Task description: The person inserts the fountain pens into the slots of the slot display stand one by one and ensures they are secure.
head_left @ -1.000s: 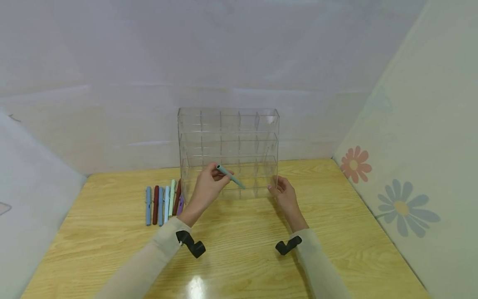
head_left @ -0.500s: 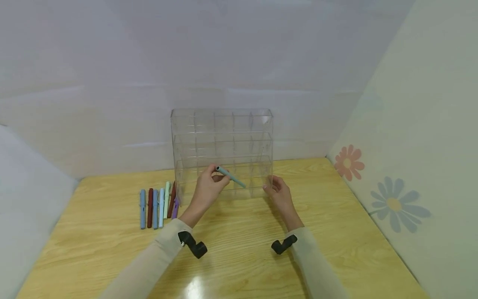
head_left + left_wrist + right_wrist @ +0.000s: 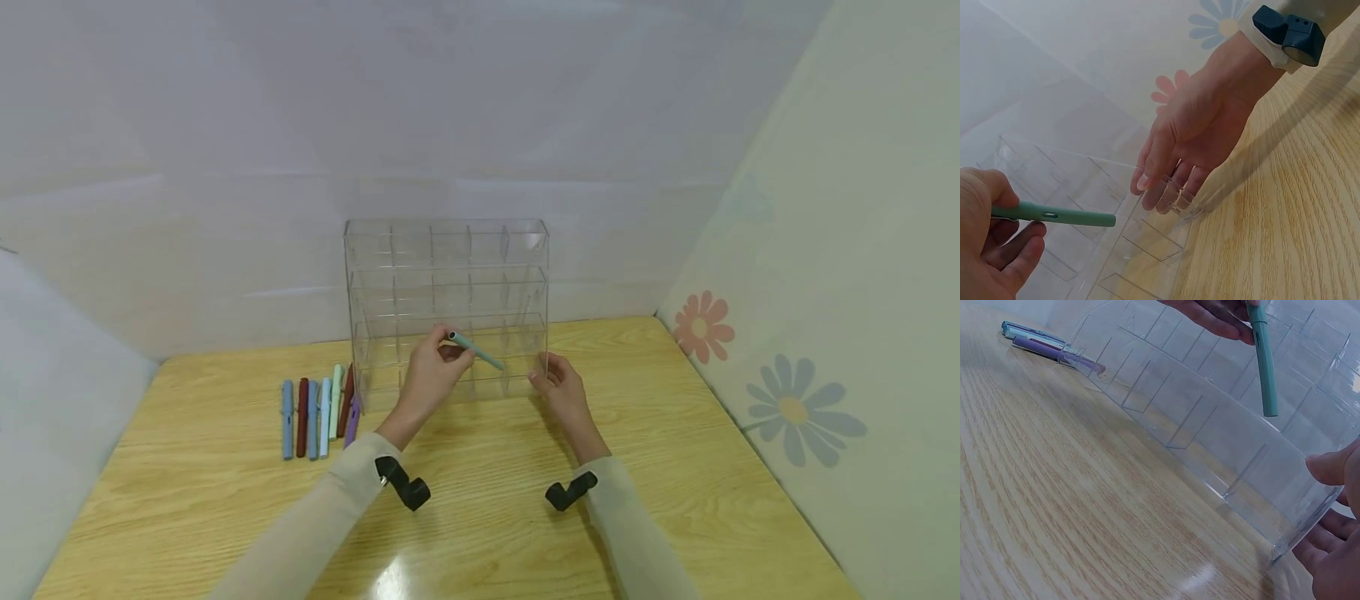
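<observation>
My left hand (image 3: 433, 371) pinches a teal-green pen (image 3: 480, 352) between thumb and fingers. The pen slants down to the right in front of the lower tiers of a clear plastic organizer (image 3: 448, 267), which has rows of divided compartments. In the right wrist view the capped pen (image 3: 1265, 369) points downward, overlapping the compartments. My right hand (image 3: 566, 400) grips the organizer's lower right side, its thumb (image 3: 1327, 469) on the front and its other fingers round behind the side wall. The left wrist view shows the pen (image 3: 1079, 216) pointing toward the right hand (image 3: 1191, 137).
Left of the organizer, several pens lie side by side on the wooden table (image 3: 187, 467): blue pens (image 3: 287, 421), dark red pens (image 3: 302, 417), a light green pen (image 3: 336, 404) and a purple pen (image 3: 352, 421). A pale wall with printed flowers (image 3: 792, 410) stands at the right.
My left hand has moved slightly right with the teal-green pen, bringing it nearer the organizer's right-hand columns. The right hand keeps its grip on the organizer's side.
</observation>
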`<state>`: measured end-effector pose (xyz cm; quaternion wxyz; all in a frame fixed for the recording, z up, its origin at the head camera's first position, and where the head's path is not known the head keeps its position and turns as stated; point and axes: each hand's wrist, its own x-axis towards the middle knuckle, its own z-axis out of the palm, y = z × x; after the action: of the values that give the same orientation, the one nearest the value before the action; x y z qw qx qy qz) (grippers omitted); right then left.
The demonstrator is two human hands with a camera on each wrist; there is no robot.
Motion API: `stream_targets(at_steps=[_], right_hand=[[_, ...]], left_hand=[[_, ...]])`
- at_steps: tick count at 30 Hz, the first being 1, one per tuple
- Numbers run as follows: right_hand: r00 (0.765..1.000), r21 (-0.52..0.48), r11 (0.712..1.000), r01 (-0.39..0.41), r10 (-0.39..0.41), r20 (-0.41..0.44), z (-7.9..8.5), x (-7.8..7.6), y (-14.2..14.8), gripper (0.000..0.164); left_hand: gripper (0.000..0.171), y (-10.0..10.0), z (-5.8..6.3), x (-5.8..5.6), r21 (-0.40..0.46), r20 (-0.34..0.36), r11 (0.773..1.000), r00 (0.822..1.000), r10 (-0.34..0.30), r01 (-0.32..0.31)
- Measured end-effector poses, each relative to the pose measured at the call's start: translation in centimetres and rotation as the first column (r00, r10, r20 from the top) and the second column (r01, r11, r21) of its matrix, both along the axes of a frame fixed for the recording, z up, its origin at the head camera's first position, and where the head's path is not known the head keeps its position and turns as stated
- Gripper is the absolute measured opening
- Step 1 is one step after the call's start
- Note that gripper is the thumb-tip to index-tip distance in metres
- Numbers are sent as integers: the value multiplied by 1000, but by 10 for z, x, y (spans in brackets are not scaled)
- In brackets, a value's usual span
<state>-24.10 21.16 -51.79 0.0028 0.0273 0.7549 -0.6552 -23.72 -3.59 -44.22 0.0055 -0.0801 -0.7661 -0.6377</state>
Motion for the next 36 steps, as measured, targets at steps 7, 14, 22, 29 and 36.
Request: stream_targets(at_steps=[7, 14, 22, 29, 36], right_hand=[[1000, -20, 1000, -9, 9, 11, 3, 2, 0, 60], [1000, 2, 1000, 9, -9, 1, 1, 0, 0, 57], [1000, 17, 1000, 14, -14, -4, 0, -1, 0, 56], [1000, 18, 1000, 18, -18, -6, -1, -1, 0, 55], [1000, 14, 1000, 24, -24, -5, 1, -1, -2, 55]], left_hand=[[20, 4, -2, -3, -8, 2, 1000, 1000, 1, -1], [17, 9, -5, -5, -4, -20, 1000, 1000, -15, 15], [17, 21, -16, -8, -38, -29, 999, 999, -25, 24], [12, 31, -23, -10, -115, -89, 993, 995, -40, 30], [13, 37, -29, -9, -165, -129, 986, 990, -57, 35]])
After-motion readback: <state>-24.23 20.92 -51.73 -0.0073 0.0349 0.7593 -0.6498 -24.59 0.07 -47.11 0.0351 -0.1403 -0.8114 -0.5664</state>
